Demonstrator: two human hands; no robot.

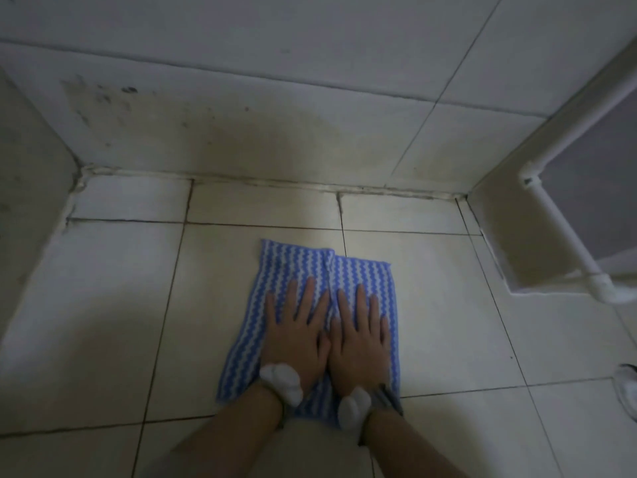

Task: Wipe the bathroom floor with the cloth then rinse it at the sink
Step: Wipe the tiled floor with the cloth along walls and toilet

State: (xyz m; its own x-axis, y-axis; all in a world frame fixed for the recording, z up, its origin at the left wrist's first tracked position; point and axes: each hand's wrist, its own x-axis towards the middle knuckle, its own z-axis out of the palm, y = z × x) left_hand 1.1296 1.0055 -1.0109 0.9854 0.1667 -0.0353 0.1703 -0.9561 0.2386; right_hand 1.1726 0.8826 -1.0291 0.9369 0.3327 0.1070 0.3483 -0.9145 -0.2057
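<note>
**Two flat hands push the cloth on the floor**

From the head camera: the blue striped cloth (312, 326) lies flat on the tiled floor (448, 322). The left hand (295, 336) and the right hand (358, 339) press down on it side by side, fingers straight, grasping nothing. The cloth's long side points ahead to the wall (241, 132), just beyond the fingertips.

Cloth (293, 267) lies flat on floor (103, 305), centre. Left hand (296, 336) and right hand (358, 339) rest on it, side by side. Wall (241, 132) behind cloth, apart. Pipe (565, 236) far right; shoe (627, 384) at right edge.
</note>
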